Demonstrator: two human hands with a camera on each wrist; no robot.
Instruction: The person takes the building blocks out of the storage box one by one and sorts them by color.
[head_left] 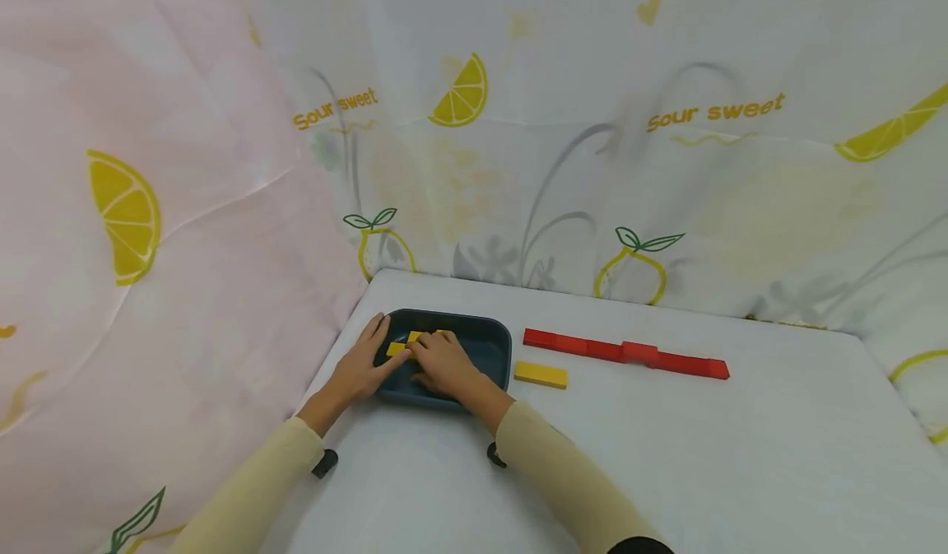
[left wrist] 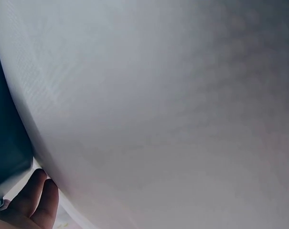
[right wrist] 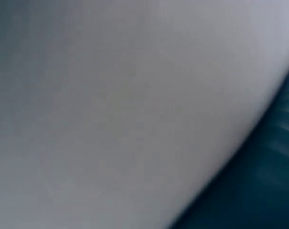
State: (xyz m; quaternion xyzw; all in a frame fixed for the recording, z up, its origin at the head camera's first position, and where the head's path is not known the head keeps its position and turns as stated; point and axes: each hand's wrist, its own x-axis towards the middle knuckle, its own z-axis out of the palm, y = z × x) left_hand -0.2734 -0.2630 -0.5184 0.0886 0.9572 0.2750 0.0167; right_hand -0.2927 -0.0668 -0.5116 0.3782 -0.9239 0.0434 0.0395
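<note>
A dark blue tray (head_left: 492, 323) sits at the left of the white table with several yellow blocks (head_left: 396, 348) inside. My left hand (head_left: 359, 369) is at its left side, fingers extended along the rim and thumb reaching inside toward the blocks. In the left wrist view, the left fingers (left wrist: 46, 200) lie beside the tray's outer wall (left wrist: 8, 129). My right hand (head_left: 447, 365) reaches into the tray, its curled fingers gripping a yellow block, largely covered by the hand. The right wrist view shows only the tray's dark side (right wrist: 259, 181) and blurred white cloth.
Right of the tray lies one yellow block (head_left: 541, 374). Behind it, red blocks (head_left: 592, 346) form a long row, one piece raised above the others. A printed lemon curtain (head_left: 548, 167) hangs at the back and left edges of the table (head_left: 704, 455).
</note>
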